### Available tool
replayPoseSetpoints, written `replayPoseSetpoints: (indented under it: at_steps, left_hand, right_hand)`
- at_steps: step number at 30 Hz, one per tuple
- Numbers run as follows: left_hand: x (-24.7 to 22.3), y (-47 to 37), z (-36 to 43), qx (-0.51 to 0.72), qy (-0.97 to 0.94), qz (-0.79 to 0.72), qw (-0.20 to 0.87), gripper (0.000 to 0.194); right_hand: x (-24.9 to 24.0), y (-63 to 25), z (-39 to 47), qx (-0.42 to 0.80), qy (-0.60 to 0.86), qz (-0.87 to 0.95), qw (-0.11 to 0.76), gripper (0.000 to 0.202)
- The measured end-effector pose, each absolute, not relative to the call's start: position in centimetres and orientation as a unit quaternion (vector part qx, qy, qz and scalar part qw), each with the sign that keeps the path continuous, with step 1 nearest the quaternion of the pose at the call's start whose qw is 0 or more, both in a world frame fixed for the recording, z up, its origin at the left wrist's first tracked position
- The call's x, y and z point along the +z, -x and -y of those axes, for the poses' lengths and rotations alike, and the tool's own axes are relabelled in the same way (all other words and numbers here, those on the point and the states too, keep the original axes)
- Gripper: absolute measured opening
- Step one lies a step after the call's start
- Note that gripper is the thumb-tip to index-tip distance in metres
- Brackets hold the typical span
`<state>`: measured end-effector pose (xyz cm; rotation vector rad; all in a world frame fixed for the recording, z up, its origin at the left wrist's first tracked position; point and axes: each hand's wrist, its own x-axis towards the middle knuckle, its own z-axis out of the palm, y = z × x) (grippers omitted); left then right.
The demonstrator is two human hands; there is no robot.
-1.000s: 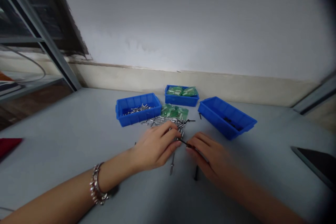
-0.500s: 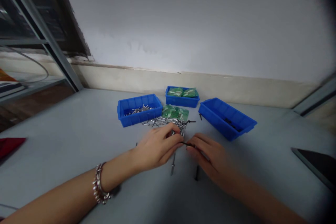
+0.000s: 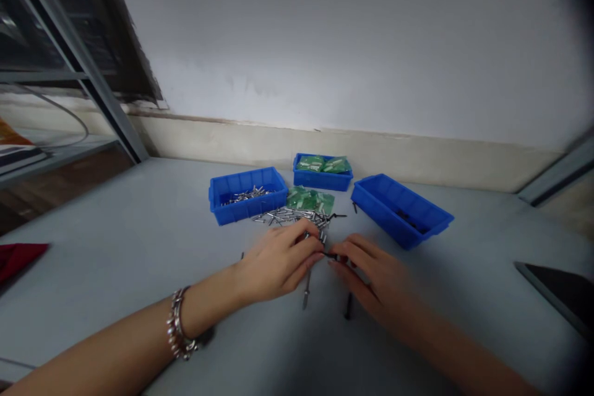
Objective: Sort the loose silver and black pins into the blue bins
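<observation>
The head view shows both hands pinched nearly closed on a thin black rod point(image 3: 331, 255), left hand point(image 3: 278, 261) at one end, right hand point(image 3: 378, 275) at the other, over the grey table point(image 3: 139, 229). Within the last second it has swung closer to level and less shows between the fingertips, suggesting fine handling of this piece continues beside the silver metal pins point(image 3: 285, 215).
</observation>
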<state>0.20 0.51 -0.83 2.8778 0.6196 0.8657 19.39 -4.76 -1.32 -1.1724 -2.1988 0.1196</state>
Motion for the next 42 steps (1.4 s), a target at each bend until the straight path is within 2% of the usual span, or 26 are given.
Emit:
replayPoseSetpoints:
  at_steps: [42]
  left_hand:
    - [-0.51, -0.16, -0.58, 0.270, -0.941, -0.203, 0.029, 0.024]
  right_hand:
    - [-1.06, -19.02, 4.88, 0.063, 0.448, 0.847, 0.281, 0.015]
